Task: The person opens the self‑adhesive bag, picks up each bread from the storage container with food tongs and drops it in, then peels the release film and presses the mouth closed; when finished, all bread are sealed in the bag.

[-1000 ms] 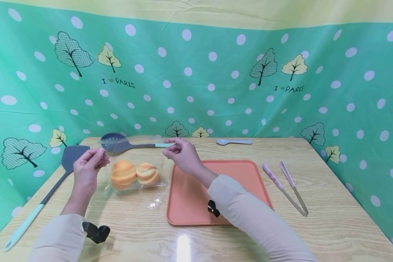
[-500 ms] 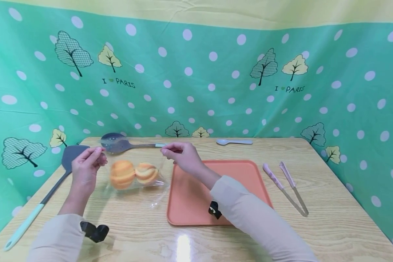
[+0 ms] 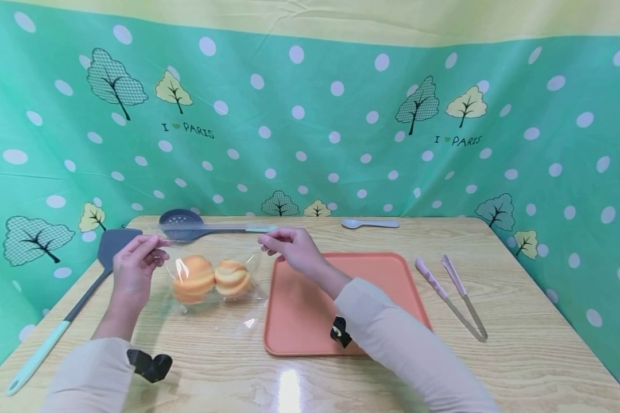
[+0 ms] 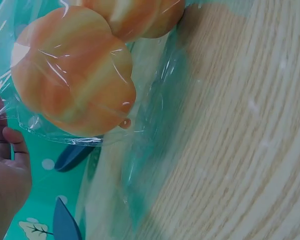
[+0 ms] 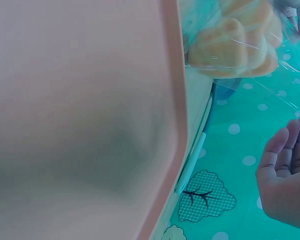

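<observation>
A clear plastic bag (image 3: 209, 304) with two orange-and-cream swirled buns inside hangs between my hands, left of the tray. My left hand (image 3: 133, 269) pinches its upper left corner, and my right hand (image 3: 295, 246) pinches the upper right. The larger bun (image 3: 193, 279) sits on the left, touching the smaller bun (image 3: 232, 279). From the left wrist, the larger bun (image 4: 75, 75) fills much of the view through shiny film, with my left hand (image 4: 7, 180) at the edge. The right wrist view shows my right hand (image 5: 285, 175) below the bag's stretched edge.
A coral tray (image 3: 310, 321) lies under my right forearm. Tongs (image 3: 460, 301) rest to its right, and a pale spoon (image 3: 369, 223) lies at the back. Behind the bag is a slotted skimmer (image 3: 181, 223); a dark-headed turner (image 3: 82, 295) with a mint handle lies far left.
The bag's top edge has shifted and its film catches light differently; the buns have tilted slightly and sunk a little. My right hand dipped left, then came back a little right. Both hands keep their pinch.
</observation>
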Demonstrator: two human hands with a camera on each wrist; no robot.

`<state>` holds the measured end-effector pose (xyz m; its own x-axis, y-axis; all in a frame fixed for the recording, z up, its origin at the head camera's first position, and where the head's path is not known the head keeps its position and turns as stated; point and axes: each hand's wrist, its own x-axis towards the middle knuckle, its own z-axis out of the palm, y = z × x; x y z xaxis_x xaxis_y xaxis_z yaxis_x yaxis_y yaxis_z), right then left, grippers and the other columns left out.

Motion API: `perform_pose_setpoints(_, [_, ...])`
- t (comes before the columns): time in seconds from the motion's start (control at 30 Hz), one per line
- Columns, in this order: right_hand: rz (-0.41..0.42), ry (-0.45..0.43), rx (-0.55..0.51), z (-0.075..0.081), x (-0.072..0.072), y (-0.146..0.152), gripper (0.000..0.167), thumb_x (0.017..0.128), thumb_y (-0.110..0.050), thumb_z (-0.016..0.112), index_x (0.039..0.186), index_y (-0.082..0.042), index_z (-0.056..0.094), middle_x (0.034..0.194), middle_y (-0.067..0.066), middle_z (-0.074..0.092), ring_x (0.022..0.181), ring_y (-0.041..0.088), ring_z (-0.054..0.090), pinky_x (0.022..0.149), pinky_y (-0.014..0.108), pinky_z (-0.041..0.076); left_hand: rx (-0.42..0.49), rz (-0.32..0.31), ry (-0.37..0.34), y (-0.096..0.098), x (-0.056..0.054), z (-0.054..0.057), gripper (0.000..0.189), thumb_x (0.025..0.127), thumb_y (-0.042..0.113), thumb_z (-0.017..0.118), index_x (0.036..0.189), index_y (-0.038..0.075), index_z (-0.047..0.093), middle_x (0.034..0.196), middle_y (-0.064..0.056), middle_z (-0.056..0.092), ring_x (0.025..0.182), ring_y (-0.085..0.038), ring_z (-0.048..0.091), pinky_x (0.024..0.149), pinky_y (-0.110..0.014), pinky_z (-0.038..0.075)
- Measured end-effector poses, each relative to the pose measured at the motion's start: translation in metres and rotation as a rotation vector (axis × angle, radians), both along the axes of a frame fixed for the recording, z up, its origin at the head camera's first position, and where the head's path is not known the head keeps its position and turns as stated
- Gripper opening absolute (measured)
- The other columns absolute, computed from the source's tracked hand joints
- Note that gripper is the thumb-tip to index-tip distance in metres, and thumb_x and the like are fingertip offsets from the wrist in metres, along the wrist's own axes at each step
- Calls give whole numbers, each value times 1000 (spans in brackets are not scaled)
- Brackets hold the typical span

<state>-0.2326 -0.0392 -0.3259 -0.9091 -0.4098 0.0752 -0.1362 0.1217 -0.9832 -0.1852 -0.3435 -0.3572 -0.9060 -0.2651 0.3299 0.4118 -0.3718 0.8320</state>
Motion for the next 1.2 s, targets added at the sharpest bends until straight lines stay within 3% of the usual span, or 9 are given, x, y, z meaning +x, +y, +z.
perform_pose_setpoints(0.27, [1, -26, -16, -4, -4, 2, 24, 101, -19, 66, 114, 0, 74, 96, 6, 73, 94, 24, 68, 92, 52, 55, 85, -4, 32, 7, -4, 6, 30, 104, -4, 50, 84, 1, 72, 77, -9, 73, 62, -15, 65, 59, -20, 54])
perform_pose_setpoints(0.53, [-1, 25, 70, -1, -4, 6, 24, 101, -21, 66, 114, -3, 74, 97, 6, 72, 97, 30, 66, 74, 26, 56, 156, 50, 1, 18, -6, 14, 31, 102, -6, 51, 78, 0, 70, 72, -10, 71, 57, -16, 61, 53, -20, 50])
perform_pose_setpoints(0.7, [-45, 181, 172, 6, -4, 5, 25, 100, -21, 68, 118, -5, 72, 98, 3, 69, 93, 21, 63, 72, 23, 52, 173, 115, -44, 26, -7, 20, 30, 101, -5, 53, 75, 0, 68, 69, -9, 68, 54, -15, 56, 49, -19, 48])
perform_pose_setpoints(0.9, [-157, 508, 287, 22, 2, -7, 31, 97, -21, 71, 126, -10, 68, 112, 5, 67, 106, 20, 61, 89, 30, 52, 114, 156, -5, 37, -7, 25, 29, 100, -7, 54, 75, -1, 68, 67, -9, 68, 53, -15, 58, 49, -19, 46])
perform_pose_setpoints(1.03, [-127, 726, 307, 32, 12, -19, 24, 97, -19, 71, 119, -9, 72, 112, 5, 69, 107, 20, 62, 90, 28, 51, 31, 170, 38, 47, -7, 29, 30, 99, -10, 54, 75, 0, 69, 67, -8, 68, 55, -14, 62, 50, -18, 47])
perform_pose_setpoints(1.2, [-62, 864, 305, 40, 19, -34, 21, 97, -18, 71, 116, -10, 74, 112, 3, 71, 108, 18, 62, 91, 23, 48, -139, 143, 105, 58, -8, 31, 27, 97, -10, 56, 77, 0, 72, 68, -6, 70, 57, -11, 63, 53, -19, 47])
